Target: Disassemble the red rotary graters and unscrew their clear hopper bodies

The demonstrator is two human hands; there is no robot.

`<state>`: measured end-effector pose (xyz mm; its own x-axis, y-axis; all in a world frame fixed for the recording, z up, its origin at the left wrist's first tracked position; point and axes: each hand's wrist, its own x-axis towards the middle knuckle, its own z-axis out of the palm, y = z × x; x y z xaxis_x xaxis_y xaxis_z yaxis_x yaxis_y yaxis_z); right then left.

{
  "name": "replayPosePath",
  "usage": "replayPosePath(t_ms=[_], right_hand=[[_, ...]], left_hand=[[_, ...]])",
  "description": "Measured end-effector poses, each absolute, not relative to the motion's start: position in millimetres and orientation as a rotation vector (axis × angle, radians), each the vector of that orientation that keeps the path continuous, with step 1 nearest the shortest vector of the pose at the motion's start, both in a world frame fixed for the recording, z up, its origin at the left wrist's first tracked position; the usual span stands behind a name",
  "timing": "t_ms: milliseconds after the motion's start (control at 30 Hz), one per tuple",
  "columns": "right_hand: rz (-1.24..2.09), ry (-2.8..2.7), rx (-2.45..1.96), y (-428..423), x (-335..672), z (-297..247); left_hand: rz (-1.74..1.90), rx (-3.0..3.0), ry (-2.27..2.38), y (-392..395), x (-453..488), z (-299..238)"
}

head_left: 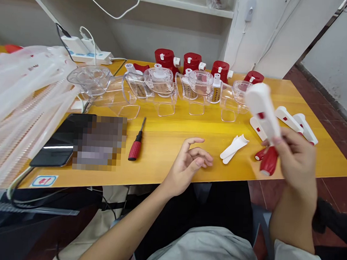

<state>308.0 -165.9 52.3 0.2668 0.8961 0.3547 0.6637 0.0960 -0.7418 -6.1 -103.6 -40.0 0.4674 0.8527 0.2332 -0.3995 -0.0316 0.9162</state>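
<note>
My right hand (297,158) is closed around a white handle with a red grip (263,107), raised above the table and slightly blurred. Its wide white end points up and the red end points down. My left hand (189,164) hovers over the table's front edge with fingers apart and loosely curled, holding nothing. Between the hands lie two slim white plastic pieces (233,148), one overlapping the other. Behind my right hand, similar white handles (289,118) rest on the table, partly covered by the hand and the raised handle.
Clear plastic grater housings (200,83) stand in a row, with perforated drums and red bases (191,61) behind. A red-handled screwdriver (135,147) and a black phone (64,139) lie left, beside a blurred-out patch. Plastic bags (26,95) and a power strip (92,58) occupy the far left.
</note>
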Motion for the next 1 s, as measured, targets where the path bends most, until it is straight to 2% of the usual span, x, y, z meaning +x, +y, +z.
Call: replayPosePath(t_ms=[167,467,767,1000], right_hand=[[0.110,-1.262,-2.007,-164,382,50],[0.241,-1.294,-2.373,-143,426,27],[0.384,-1.461,-2.277,-142,426,14],[0.212,-1.336,-2.018,-138,435,3]], left_hand=[[1.010,1.278,0.533,-105,-5,-34],[0.978,1.309,0.580,-108,-5,-34],[0.963,1.309,0.593,-107,-5,-31],[0.965,1.321,0.592,-107,-5,-31]])
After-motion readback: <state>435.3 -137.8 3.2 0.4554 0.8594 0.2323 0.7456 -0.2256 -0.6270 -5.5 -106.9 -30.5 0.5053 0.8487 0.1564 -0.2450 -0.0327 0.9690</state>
